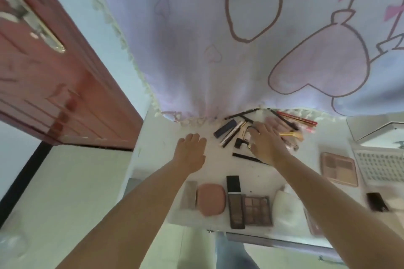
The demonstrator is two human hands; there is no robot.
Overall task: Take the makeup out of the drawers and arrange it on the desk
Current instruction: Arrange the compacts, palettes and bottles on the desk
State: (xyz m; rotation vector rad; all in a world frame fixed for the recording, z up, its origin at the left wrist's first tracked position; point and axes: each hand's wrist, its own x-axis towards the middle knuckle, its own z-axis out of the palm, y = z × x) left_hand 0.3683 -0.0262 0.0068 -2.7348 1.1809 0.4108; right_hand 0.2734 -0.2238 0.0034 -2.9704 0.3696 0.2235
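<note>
Makeup lies spread over the white desk. At the back is a heap of pencils, tubes and brushes. My right hand lies flat on this heap, fingers spread over the small items. My left hand rests palm down on bare desk to the left, fingers straight, holding nothing. Along the front edge sit a pink compact, a dark foundation bottle, an eyeshadow palette and a white bottle. A larger pink palette lies to the right.
A printed curtain hangs down to the desk's back edge. A red-brown door stands at the left. A white keyboard and a laptop-like device occupy the right side. A small black case lies near the keyboard.
</note>
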